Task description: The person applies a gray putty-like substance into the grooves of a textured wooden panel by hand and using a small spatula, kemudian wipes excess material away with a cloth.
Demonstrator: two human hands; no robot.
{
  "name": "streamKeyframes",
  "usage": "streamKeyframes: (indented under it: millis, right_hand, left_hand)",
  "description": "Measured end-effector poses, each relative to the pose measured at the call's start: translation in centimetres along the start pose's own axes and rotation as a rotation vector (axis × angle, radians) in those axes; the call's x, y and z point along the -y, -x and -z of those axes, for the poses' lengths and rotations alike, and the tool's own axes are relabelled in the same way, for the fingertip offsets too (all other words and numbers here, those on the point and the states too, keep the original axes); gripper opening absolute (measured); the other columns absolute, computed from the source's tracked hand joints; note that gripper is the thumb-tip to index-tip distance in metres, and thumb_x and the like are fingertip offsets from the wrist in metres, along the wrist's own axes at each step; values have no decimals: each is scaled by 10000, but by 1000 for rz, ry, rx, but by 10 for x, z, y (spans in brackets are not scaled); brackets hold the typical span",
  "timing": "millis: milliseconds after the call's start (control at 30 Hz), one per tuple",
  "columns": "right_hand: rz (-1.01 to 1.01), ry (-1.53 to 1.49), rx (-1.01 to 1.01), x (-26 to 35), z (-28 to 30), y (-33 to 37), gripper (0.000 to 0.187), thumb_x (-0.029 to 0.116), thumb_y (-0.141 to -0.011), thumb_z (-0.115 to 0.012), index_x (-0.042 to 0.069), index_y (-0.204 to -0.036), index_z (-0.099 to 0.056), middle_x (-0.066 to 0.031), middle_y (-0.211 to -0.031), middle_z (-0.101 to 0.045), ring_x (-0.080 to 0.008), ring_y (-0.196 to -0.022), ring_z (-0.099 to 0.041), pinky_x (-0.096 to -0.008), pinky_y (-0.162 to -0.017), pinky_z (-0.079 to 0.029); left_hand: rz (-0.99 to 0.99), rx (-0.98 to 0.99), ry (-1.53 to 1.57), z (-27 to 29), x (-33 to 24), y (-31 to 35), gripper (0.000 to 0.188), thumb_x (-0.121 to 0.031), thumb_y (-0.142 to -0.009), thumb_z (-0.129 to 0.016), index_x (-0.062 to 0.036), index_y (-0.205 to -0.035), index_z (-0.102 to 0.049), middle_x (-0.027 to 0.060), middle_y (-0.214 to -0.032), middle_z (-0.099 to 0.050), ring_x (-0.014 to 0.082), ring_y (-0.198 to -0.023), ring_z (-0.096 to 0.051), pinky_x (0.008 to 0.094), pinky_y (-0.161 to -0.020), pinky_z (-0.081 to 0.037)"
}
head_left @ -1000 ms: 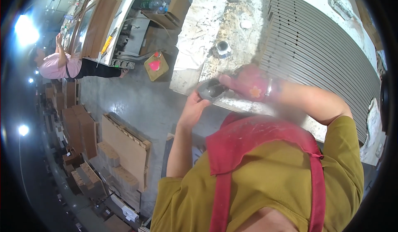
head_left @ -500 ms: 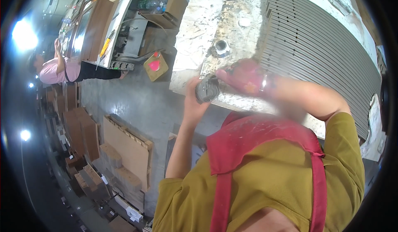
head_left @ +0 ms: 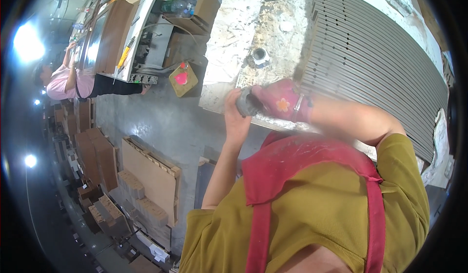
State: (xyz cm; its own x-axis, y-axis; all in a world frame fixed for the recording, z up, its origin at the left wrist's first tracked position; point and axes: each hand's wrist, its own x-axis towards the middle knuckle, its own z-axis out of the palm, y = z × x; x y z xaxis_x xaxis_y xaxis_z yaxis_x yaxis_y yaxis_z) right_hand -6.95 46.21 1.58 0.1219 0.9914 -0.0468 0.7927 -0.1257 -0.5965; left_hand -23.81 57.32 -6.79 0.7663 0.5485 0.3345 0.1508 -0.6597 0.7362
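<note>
My left hand is wrapped round a small dark grey cup, held just over the near left edge of the worktable. The cup is tilted, its mouth toward my right hand. On my right hand is a pink glove with a flower print, and a band circles its wrist. Its fingers are bunched at the cup's mouth; the tips and anything in them are hidden. Beyond my hands, a small round container with a dark opening stands on the stained white tabletop.
A wide stack of grey-brown ribbed strips covers the table's right side. A white cloth lies at its left. On the floor are a yellowish block and stacked boards. Another person works at a bench far left.
The cup has turned from showing its open top to tilting toward my right hand. My gloved hand has come down and left to its mouth. The other person's arms have shifted slightly.
</note>
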Motion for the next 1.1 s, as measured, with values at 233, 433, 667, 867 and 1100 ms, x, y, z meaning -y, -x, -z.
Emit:
streamKeyframes:
  millis: [233, 433, 667, 867, 1100]
  right_hand:
    - [-123, -37, -7, -7, -3, -5, 211, 252, -825, -631, 72, -921, -579, -136, -724, -645, -344, -710, -650, -441, -641, -503]
    - [-128, -144, -57, -17, -3, -8, 244, 262, -785, -676, 74, -924, -606, -133, -752, -656, -351, -746, -648, -441, -665, -504]
    - [-113, -51, 33, -8, 11, -4, 215, 172, -799, -601, 40, -969, -597, -191, -779, -654, -371, -785, -656, -453, -687, -508]
    - [-81, -52, 117, 3, -5, 15, 179, 181, -838, -569, 54, -963, -577, -171, -722, -632, -351, -710, -654, -471, -591, -490]
    - [-75, -20, 7, -1, 11, 13, 168, 184, -821, -584, 56, -929, -577, -168, -681, -626, -373, -647, -635, -468, -572, -485]
  left_hand:
    - [119, 41, -3, 1, -3, -2, 691, 29, -714, -702, -51, -1320, -380, 158, -1272, -461, 330, -1186, -469, 402, -1025, -367]
    - [109, -6, -67, -2, -2, 2, 704, 16, -710, -715, -45, -1326, -381, 170, -1276, -455, 330, -1203, -451, 406, -1034, -354]
    - [95, -19, -86, -5, -5, 2, 718, 33, -682, -698, -45, -1326, -389, 191, -1309, -444, 375, -1243, -424, 431, -1054, -343]
    - [49, -8, -112, -6, -2, 5, 683, 0, -703, -721, -28, -1304, -398, 181, -1286, -453, 355, -1207, -447, 436, -1041, -346]
    - [79, -32, -86, -5, -5, 6, 679, -13, -720, -728, -41, -1312, -397, 170, -1290, -455, 338, -1212, -450, 422, -1043, -351]
